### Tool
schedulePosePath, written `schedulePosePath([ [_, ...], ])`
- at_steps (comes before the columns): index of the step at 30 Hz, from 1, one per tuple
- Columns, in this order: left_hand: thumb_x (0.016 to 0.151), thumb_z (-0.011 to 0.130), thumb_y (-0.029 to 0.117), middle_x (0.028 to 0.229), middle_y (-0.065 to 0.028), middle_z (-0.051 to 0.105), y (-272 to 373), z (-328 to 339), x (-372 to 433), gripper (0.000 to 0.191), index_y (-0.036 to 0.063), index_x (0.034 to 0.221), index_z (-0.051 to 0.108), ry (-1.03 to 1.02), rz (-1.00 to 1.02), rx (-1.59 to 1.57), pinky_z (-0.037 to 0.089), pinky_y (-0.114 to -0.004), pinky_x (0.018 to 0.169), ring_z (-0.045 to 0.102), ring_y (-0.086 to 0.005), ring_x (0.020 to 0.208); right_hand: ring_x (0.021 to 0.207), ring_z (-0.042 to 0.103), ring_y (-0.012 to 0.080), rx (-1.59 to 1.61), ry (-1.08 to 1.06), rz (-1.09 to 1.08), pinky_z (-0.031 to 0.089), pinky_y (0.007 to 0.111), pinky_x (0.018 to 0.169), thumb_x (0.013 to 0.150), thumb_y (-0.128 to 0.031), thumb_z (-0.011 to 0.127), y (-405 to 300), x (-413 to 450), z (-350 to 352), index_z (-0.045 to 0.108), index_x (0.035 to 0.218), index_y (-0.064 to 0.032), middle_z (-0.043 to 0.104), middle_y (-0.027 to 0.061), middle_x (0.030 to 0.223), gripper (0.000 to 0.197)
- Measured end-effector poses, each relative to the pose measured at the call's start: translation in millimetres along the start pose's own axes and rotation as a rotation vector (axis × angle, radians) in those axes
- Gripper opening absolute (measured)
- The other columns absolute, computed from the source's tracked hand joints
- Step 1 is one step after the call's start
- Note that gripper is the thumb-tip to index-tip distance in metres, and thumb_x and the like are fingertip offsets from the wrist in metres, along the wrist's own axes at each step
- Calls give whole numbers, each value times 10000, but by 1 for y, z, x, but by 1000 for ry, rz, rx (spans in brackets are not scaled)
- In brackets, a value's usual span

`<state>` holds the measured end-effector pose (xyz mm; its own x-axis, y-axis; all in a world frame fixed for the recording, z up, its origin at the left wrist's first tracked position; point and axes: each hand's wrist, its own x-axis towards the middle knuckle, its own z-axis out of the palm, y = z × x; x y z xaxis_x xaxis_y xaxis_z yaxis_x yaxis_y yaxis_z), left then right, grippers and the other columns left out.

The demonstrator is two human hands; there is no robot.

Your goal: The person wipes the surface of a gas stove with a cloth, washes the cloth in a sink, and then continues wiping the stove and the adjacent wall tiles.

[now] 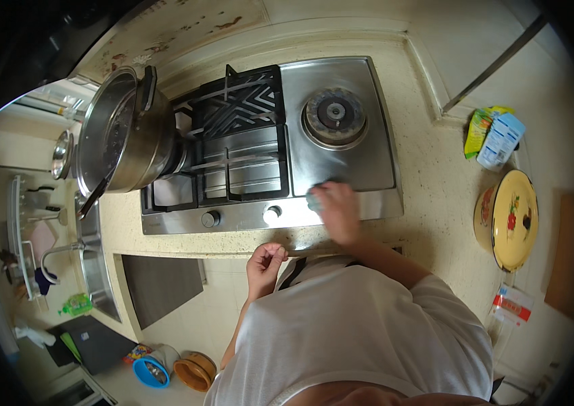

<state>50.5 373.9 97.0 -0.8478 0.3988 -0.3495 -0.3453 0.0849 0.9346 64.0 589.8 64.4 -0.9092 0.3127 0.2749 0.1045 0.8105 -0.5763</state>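
Observation:
My right hand [340,210] is blurred and lies at the front right of a stainless steel gas cooktop [337,170]. It is closed on a dark green scrubbing pad [313,199], pressed near the front strip. My left hand [265,266] hovers by the counter's front edge with curled fingers, thumb against the fingertips, and nothing visible in it. The right burner [336,114] has no grate over it. A black cast-iron grate [226,157] covers the middle, with more dark grate pieces [238,99] stacked at its back. Two control knobs [210,218] show on the front strip.
A large steel pot [152,137] with a long handle stands on the cooktop's left. Right of the cooktop sit a yellow enamel lidded pot [515,218], a blue-white package [502,139] and a green packet [477,132]. A sink [96,269] lies far left.

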Motion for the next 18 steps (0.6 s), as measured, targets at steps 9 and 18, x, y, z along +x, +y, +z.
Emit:
schedulePosePath([
  [9,856,559,19,784,-25,589,-8,-1,-8,41,0,893,562,-63,-56,49,454,-213,680,549,-80,716,985,478,323,-217,284,320,387,439,835,686,-112,633,59,-30,-50,564,1085,-128,540,144,1039,405],
  [18,850,581,63,744,8,578,-16,13,16,92,11,924,568,-191,178,120,404,-173,607,503,-38,656,949,491,322,-142,191,138,413,406,809,648,-32,635,31,-31,-34,570,1064,-114,528,128,1029,429],
])
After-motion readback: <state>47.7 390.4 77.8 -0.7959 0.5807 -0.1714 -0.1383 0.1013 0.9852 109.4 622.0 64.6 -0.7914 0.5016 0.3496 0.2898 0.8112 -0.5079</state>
